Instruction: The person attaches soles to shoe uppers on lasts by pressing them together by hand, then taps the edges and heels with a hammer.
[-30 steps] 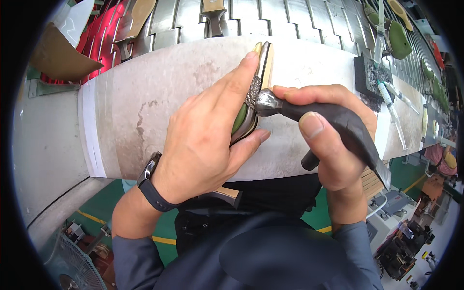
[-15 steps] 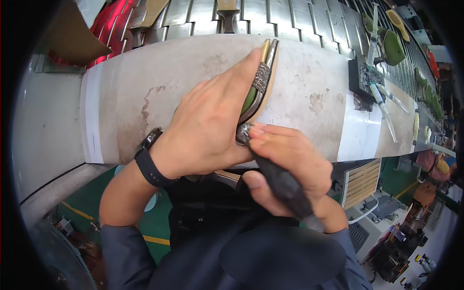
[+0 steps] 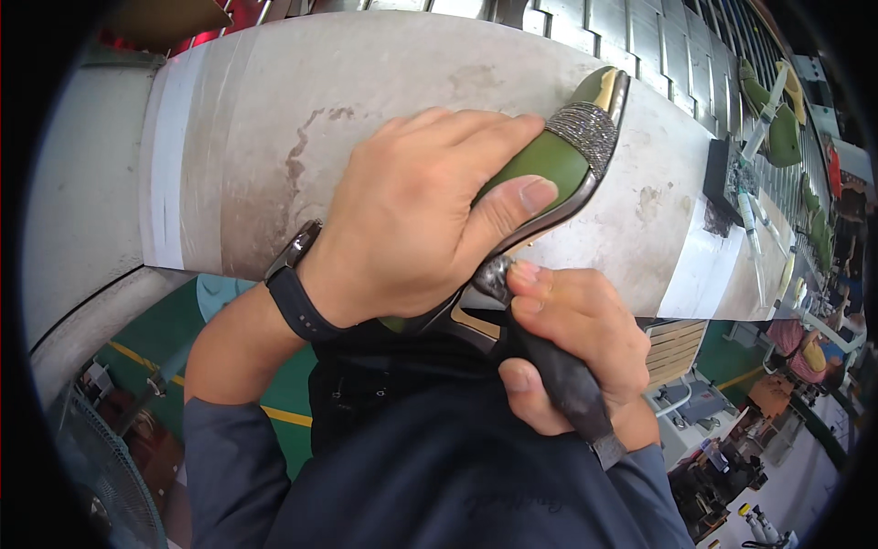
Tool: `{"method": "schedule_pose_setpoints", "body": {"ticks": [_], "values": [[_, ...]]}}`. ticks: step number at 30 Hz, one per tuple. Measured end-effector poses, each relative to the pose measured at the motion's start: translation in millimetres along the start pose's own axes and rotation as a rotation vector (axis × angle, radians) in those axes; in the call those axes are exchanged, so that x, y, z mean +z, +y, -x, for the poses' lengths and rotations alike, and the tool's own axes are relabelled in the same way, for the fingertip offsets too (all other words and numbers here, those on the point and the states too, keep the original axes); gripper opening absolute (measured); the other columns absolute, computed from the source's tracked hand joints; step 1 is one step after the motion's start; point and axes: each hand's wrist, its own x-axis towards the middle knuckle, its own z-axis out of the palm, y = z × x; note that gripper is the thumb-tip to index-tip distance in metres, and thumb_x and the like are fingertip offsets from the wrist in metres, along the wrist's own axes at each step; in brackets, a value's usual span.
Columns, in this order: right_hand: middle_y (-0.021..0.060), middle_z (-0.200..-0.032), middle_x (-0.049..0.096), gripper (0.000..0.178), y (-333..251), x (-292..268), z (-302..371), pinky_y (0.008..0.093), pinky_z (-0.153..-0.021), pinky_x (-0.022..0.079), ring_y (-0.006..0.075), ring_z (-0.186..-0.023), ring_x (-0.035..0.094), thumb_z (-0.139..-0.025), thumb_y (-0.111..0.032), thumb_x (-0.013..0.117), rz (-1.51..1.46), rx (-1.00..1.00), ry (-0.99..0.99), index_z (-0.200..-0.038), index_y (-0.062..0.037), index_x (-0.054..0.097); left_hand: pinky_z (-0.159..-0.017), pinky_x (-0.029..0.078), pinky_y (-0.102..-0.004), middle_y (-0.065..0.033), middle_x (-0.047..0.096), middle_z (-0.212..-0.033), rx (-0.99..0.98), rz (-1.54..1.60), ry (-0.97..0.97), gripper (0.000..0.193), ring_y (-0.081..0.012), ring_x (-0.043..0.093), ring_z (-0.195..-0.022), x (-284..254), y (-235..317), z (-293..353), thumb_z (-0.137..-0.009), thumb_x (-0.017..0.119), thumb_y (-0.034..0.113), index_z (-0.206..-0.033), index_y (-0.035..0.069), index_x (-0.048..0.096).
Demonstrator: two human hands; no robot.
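My left hand (image 3: 412, 210) is closed over a high-heeled sandal on a green shoe last (image 3: 547, 169), thumb along its side. A glittering strap (image 3: 585, 134) wraps the last near the toe, above a dark sole edge. The toe points away to the right; the heel end lies toward me, partly hidden by the hand. In my right hand (image 3: 590, 334) is a tool with a dark wrapped handle (image 3: 565, 380) and a rounded, worn metal head (image 3: 494, 276). That head sits against or right beside the sole edge near the arch; I cannot tell which.
Under the shoe is a pale, stained bench cover (image 3: 265, 110). A dark block (image 3: 722, 174) with syringes (image 3: 753, 233) stands at the right. Behind runs a metal slat conveyor (image 3: 631, 37), with more green lasts (image 3: 783, 135) at the far right. A fan (image 3: 105, 457) stands lower left.
The shoe has rolled so more of its green side and strap shows. My left thumb now lies across the last. The view has shifted, and the right hand's tool stays by the sole edge.
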Motion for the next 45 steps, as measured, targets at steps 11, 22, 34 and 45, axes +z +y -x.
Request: {"method": "schedule_pose_setpoints", "body": {"ticks": [11,22,34,45], "values": [[0.0216,-0.106,0.074,0.037,0.6,4.6,2.4,0.0379,-0.080,0.063,0.0347,-0.095,0.075,-0.074,-0.006,0.084,0.002,-0.043,-0.044,-0.107,0.0055,0.072,-0.093,0.053,-0.0432,-0.0242,0.071,-0.118,0.005,0.004,0.018,0.039,-0.0398,0.069,-0.106,3.3,1.3,-0.4,-0.104,0.061,0.023,-0.130,-0.006,0.065],[0.0138,-0.103,0.078,0.023,10.6,-58.8,-29.2,0.0277,-0.084,0.056,0.0137,-0.090,0.071,-0.097,-0.006,0.068,-0.404,0.340,0.436,-0.117,0.0049,0.072,-0.100,0.051,-0.0461,-0.0322,0.064,-0.128,-0.209,-0.248,-0.234,0.092,-0.0475,0.064,-0.118,10.6,35.9,-41.0,-0.081,0.084,0.036,-0.149,-0.010,0.043],[0.0075,-0.073,0.071,0.029,67.0,-82.5,-100.7,0.0308,-0.067,0.053,0.0143,-0.071,0.067,-0.090,-0.025,0.074,-0.343,0.369,0.342,-0.087,0.0036,0.073,-0.102,0.050,-0.0478,-0.0289,0.064,-0.128,-0.201,-0.062,-0.246,0.081,-0.0479,0.062,-0.119,11.9,43.7,-46.1,-0.078,0.080,0.013,-0.148,-0.005,0.044],[0.0099,-0.084,0.076,0.027,101.5,-72.5,-33.4,0.0320,-0.074,0.056,0.0159,-0.079,0.070,-0.092,-0.026,0.077,-0.418,0.463,0.454,-0.095,0.0011,0.077,-0.106,0.050,-0.0406,-0.0177,0.059,-0.135,-0.053,0.085,0.209,0.078,-0.0265,0.062,-0.125,-31.2,65.0,-40.1,-0.087,0.077,0.013,-0.153,-0.005,0.039]]}}
